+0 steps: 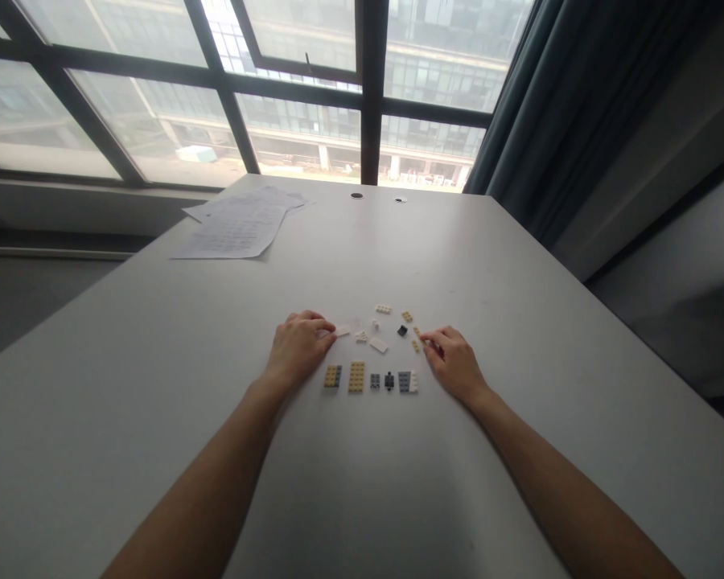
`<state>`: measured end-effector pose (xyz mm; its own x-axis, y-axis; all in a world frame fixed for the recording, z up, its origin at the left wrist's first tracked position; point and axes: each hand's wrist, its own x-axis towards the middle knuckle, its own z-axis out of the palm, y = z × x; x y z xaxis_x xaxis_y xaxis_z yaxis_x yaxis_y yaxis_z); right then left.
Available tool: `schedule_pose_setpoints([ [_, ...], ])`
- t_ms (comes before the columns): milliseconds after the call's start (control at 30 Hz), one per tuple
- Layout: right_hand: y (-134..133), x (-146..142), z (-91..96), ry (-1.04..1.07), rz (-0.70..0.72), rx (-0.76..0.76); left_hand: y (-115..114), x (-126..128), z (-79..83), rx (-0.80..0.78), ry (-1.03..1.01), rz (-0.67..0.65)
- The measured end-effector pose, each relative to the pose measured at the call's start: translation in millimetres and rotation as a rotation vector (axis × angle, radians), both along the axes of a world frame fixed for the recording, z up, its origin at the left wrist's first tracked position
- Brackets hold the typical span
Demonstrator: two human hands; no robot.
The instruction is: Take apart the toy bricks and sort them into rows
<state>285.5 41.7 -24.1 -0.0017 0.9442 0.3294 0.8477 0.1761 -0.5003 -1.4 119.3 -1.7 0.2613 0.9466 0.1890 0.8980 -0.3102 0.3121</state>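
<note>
Small building bricks lie scattered on a white table (157,386). My left hand (298,346) rests on the table with curled fingers, its fingertips touching a small white piece (342,330). My right hand (455,362) lies to the right, its fingers pinched on a small tan brick (417,338). Between the hands a row holds a tan-and-grey plate (331,375), a tan plate (356,376), a grey piece (375,380), a black piece (389,380) and a grey-and-white plate (408,382). Further back lie a white plate (378,345), a black piece (401,330) and tan pieces (406,316).
Printed paper sheets (241,225) lie at the far left of the table. Two cable holes (356,195) sit near the far edge. Large windows (277,88) stand behind the table and a dark curtain (567,104) hangs at the right.
</note>
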Motion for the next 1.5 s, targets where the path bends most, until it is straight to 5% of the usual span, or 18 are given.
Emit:
schedule_pose_setpoints([
  [1500, -0.2, -0.3, 1.4, 0.024, -0.005, -0.005, 3.5, -4.5, 1.4, 0.009, -0.088, 0.014],
])
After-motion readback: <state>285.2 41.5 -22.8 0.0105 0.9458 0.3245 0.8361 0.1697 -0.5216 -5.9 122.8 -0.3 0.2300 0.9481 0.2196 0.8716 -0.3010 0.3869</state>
